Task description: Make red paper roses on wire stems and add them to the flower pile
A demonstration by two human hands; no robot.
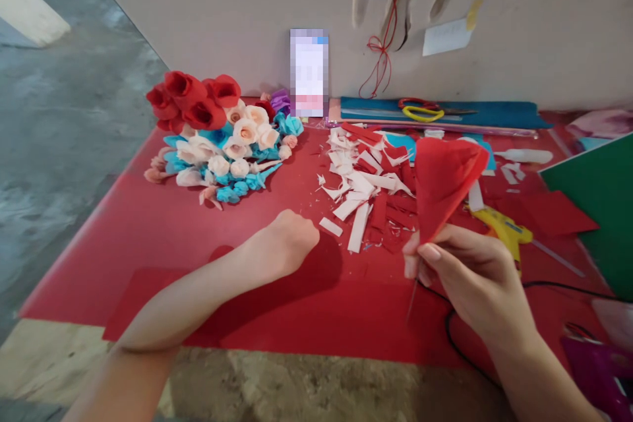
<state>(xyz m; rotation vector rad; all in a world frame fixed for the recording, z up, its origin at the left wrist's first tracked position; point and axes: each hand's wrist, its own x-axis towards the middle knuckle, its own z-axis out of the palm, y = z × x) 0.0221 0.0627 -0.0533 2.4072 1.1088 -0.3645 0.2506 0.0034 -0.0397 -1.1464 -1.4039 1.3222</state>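
Pinching a red paper cone (445, 175) by its tip in the right hand (469, 277), resting the fisted left hand (291, 241) on the red sheet (148, 224) near paper scraps (363, 194).

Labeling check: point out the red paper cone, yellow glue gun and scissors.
red paper cone (445, 178), head view, middle of the flared paper
yellow glue gun (504, 229), head view, on its body
scissors (423, 118), head view, yellow handle loop

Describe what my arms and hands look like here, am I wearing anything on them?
Both arms are bare, with no sleeves in view. The left hand and right hand wear no gloves, and no rings, watch or bracelet show. No markings are visible.
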